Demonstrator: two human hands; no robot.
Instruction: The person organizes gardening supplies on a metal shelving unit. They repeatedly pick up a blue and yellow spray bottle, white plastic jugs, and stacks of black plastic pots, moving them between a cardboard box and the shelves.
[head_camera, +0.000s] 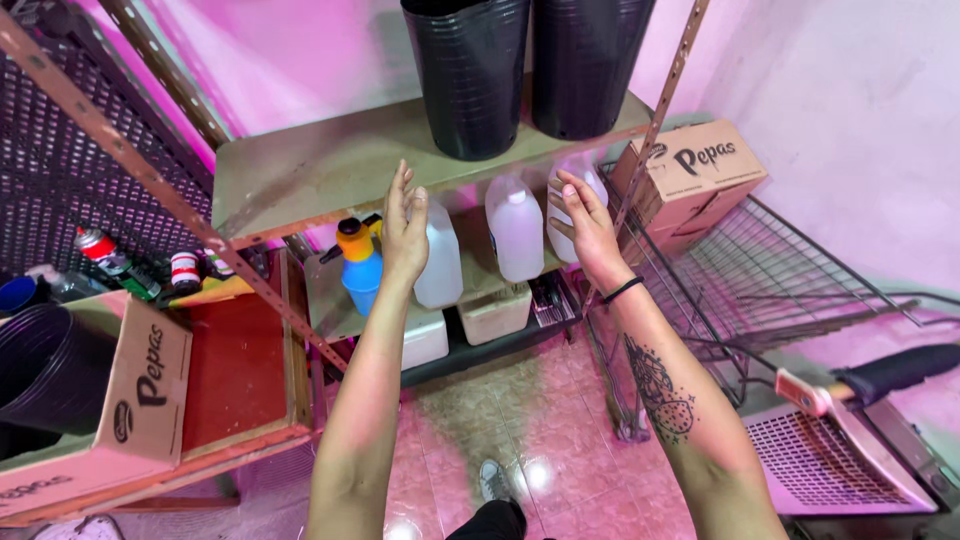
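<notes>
Bare left hand (405, 225), right hand (583, 222), both open, empty, raised.

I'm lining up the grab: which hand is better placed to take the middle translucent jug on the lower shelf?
Probably the right hand: it is raised, open and empty right beside the middle translucent jug. The left hand, also open, sits in front of the left jug instead.

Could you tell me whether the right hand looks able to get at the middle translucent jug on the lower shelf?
Probably yes: the right hand is raised empty beside the jug, with nothing between them.
</notes>
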